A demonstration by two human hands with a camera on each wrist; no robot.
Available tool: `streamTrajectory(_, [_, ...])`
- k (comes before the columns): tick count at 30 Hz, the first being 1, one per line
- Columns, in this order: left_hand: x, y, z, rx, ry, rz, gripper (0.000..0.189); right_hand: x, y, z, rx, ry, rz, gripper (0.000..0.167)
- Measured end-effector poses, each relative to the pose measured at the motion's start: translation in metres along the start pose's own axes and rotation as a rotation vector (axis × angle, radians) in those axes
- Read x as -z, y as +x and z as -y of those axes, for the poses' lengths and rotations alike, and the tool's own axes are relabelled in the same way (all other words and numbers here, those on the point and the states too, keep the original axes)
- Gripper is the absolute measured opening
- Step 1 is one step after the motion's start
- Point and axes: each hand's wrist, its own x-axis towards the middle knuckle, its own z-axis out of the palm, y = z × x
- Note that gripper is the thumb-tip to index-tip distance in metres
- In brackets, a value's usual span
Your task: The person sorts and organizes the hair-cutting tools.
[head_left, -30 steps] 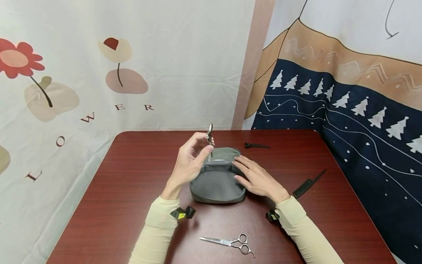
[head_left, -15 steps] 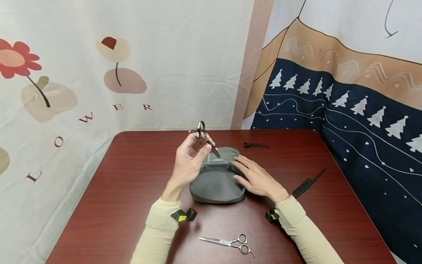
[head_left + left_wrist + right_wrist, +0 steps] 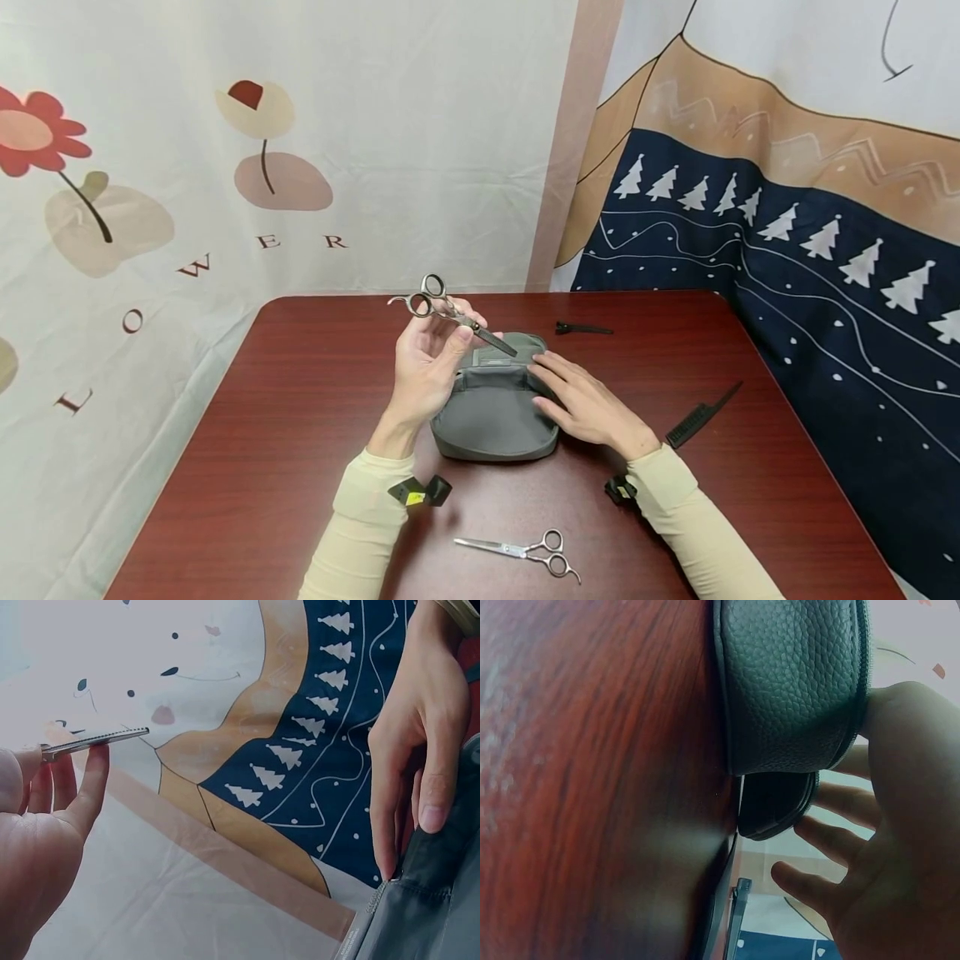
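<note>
My left hand (image 3: 427,367) pinches a pair of thinning scissors (image 3: 493,338) between thumb and fingers, raised over the back left of a grey zip pouch (image 3: 498,417). Their finger rings point up and left, the toothed blade down and right. Seen from the left wrist, the scissors (image 3: 112,738) lie nearly level across the fingertips. The pouch stands unzipped with its lid folded back. My right hand (image 3: 592,404) rests on its right edge, fingers extended. In the right wrist view those fingers reach past the zipped rim of the pouch (image 3: 791,682), partly hidden behind it.
Another pair of silver scissors (image 3: 513,551) lies near the front of the reddish-brown table (image 3: 300,375). On the right is a black comb (image 3: 690,425) with a pointed handle. A black hair clip (image 3: 585,330) lies behind the pouch. Printed curtains hang beyond the table.
The thinning scissors have turned in my left hand, from upright and edge-on to slanting, with the rings swung left and the blade right. My right hand stays on the pouch.
</note>
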Motion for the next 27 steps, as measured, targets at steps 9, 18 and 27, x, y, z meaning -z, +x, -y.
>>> streamTrajectory(9, [-0.002, -0.001, -0.002, 0.002, -0.057, 0.001, 0.026, 0.001, -0.001, 0.001, 0.001, 0.008, -0.001, 0.06])
streamTrajectory(18, [-0.002, -0.002, -0.001, 0.024, -0.022, -0.014, 0.023, 0.015, 0.001, 0.007, -0.087, 0.166, -0.07, 0.079])
streamTrajectory(27, [-0.006, -0.002, 0.002, 0.013, -0.085, 0.008, 0.021, 0.033, 0.002, 0.021, -0.009, 0.214, -0.292, 0.099])
